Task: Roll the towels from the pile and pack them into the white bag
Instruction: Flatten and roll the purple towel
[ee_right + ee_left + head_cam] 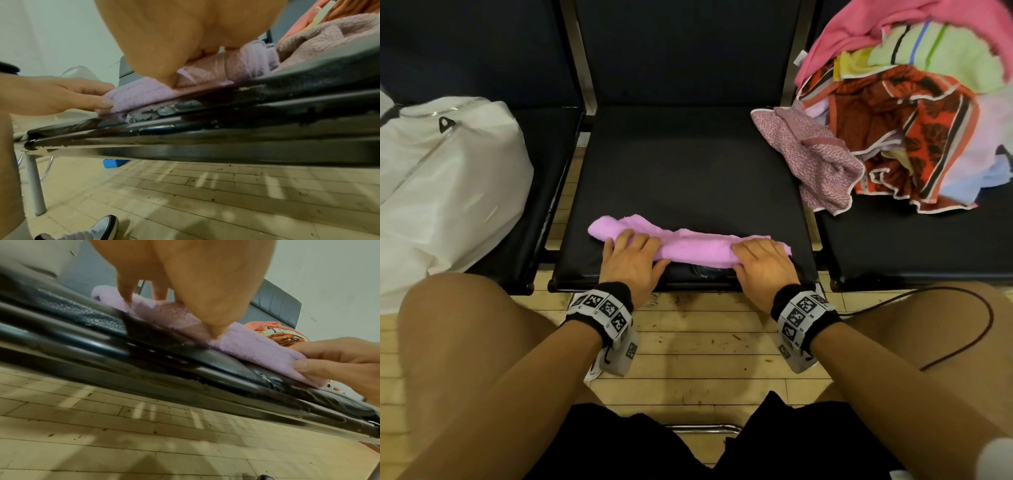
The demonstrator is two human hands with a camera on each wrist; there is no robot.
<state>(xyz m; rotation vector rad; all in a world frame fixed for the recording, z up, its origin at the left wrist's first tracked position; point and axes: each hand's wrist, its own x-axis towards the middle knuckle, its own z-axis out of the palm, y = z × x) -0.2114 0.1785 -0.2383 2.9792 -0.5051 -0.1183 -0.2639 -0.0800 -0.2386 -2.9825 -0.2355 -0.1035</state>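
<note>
- While both hands work at the near edge of the black seat (688, 164), a lilac towel (695, 245) lies rolled crosswise under them.
- Left hand (631, 263) grasps the roll's left part, fingers curled over it.
- Right hand (762, 265) grasps its right end.
- White bag (445, 185) sits left of the left hand.
- Towel pile (907, 120) lies beyond the right hand.

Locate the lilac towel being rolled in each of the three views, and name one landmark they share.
Head: the lilac towel lies low centre, along the near edge of the middle seat, under both hands.
Left wrist: the towel runs diagonally through the centre, left hand on it.
Right wrist: the towel sits centre-left, below the right hand.
Shared landmark: the seat's worn black front edge.
</note>
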